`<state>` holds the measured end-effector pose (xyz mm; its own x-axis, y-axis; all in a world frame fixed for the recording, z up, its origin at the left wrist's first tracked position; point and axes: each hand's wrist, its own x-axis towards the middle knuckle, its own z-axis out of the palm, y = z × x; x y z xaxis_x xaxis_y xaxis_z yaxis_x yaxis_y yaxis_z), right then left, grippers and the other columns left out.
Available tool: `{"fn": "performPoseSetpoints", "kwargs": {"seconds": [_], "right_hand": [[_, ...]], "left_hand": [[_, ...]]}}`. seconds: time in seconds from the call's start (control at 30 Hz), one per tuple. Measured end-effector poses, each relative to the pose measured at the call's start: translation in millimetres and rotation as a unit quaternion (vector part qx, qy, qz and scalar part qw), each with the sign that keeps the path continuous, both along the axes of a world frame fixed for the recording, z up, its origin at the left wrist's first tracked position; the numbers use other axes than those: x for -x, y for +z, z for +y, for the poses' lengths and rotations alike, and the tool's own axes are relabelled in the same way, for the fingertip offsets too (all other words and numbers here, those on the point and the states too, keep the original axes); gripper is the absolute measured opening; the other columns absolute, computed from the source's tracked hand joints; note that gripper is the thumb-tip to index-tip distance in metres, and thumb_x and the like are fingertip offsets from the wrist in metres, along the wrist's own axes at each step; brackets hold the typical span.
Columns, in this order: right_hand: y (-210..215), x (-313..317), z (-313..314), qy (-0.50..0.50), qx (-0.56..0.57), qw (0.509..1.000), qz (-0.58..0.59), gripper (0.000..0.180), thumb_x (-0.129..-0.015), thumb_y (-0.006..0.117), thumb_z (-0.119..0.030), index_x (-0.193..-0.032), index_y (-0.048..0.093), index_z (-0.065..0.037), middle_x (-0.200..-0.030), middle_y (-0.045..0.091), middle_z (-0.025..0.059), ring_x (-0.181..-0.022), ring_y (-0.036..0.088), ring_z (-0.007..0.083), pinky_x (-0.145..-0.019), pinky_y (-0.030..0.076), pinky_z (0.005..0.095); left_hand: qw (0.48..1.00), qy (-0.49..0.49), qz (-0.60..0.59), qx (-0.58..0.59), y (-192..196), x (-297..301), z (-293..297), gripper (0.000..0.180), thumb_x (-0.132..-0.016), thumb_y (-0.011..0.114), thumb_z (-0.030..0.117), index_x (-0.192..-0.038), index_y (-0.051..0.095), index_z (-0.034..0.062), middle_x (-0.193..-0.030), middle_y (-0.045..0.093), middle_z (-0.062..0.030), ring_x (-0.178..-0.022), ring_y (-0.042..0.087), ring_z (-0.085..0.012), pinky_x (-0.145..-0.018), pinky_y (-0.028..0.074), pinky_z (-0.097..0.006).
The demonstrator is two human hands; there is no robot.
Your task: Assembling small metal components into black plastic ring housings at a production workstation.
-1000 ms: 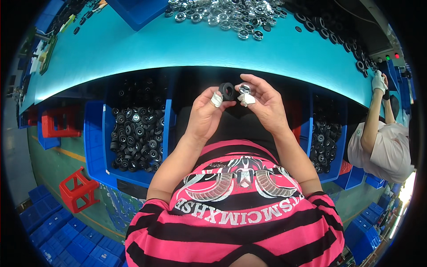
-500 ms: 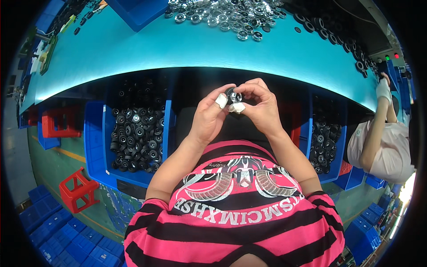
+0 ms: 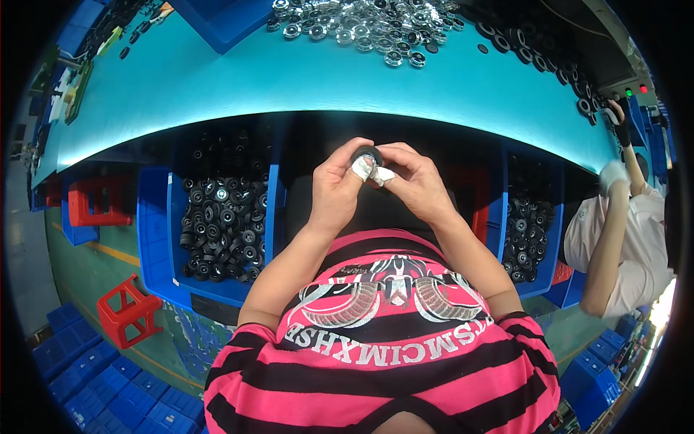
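Observation:
My left hand (image 3: 337, 182) and my right hand (image 3: 421, 185) meet in front of my body, just off the near edge of the table. Between their fingertips is a small wheel with a black tyre (image 3: 366, 153) and a shiny, clear-looking hub. Both thumbs carry white wrappings and press on the wheel's near side, while the forefingers curl round its far side. The fingers and wraps hide part of it. Across the table lies a heap of clear hubs (image 3: 394, 58) with dark centres, beyond both hands.
Blue bins of black wheels stand to the left (image 3: 224, 224) and right (image 3: 522, 239) below the turquoise table (image 3: 318, 87). Black tyres (image 3: 538, 61) line the far right. A blue tray (image 3: 220, 22) sits at the back. A co-worker's arm (image 3: 611, 224) is at the right; a red stool (image 3: 130, 311) stands lower left.
The wheel has shifted slightly left and turned, so more black tyre faces up. My right fingers have moved left with it. The co-worker's arms at the right have moved.

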<state>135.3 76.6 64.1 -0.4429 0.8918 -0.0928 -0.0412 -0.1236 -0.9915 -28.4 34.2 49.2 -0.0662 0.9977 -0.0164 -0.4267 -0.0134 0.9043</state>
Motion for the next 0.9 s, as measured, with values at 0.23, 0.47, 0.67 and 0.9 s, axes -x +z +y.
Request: {"fn": "performPoseSetpoints", "kwargs": {"seconds": [0.23,0.47,0.67,0.9], "right_hand": [[0,4,-6,-0.041,-0.163,0.982,-0.084,0.032,-0.082,0.08,-0.008,-0.113,0.075,-0.005,-0.107,0.068,0.0069,-0.094,0.064,0.0147,-0.081,0.053,0.0297],[3,11,-5,-0.055,-0.078,0.994,-0.049,0.027,-0.087,0.074,-0.004,-0.114,0.076,-0.005,-0.106,0.065,0.006,-0.09,0.063,0.0135,-0.076,0.052,0.0278],[-14,9,-5,-0.022,-0.074,0.997,-0.007,0.039,-0.091,0.06,0.005,-0.129,0.066,-0.001,-0.109,0.055,0.0059,-0.093,0.059,0.0125,-0.079,0.051,0.0256],[-9,13,-14,-0.04,-0.049,0.998,0.027,0.042,-0.089,0.056,0.008,-0.13,0.065,0.001,-0.108,0.053,0.0069,-0.095,0.058,0.0136,-0.083,0.05,0.0269]], "left_hand": [[0.991,0.059,0.105,-0.053,-3,-3,0,0.025,-0.099,0.055,-0.002,-0.121,0.066,-0.0017,-0.101,0.069,-0.0053,-0.088,0.064,-0.0099,-0.076,0.056,-0.025],[0.999,0.003,0.037,-0.02,-12,8,5,0.027,-0.1,0.059,0.004,-0.126,0.065,0.0022,-0.102,0.068,-0.0056,-0.084,0.065,-0.0108,-0.073,0.057,-0.026],[0.998,-0.008,0.053,0.022,-10,9,7,0.03,-0.101,0.055,0.003,-0.131,0.061,0.0043,-0.101,0.067,-0.0055,-0.078,0.065,-0.0104,-0.07,0.057,-0.025],[0.977,0.074,0.197,-0.026,-25,-4,8,0.028,-0.1,0.06,0.004,-0.127,0.064,0.0054,-0.093,0.066,-0.0026,-0.067,0.058,-0.0067,-0.057,0.051,-0.022]]}}
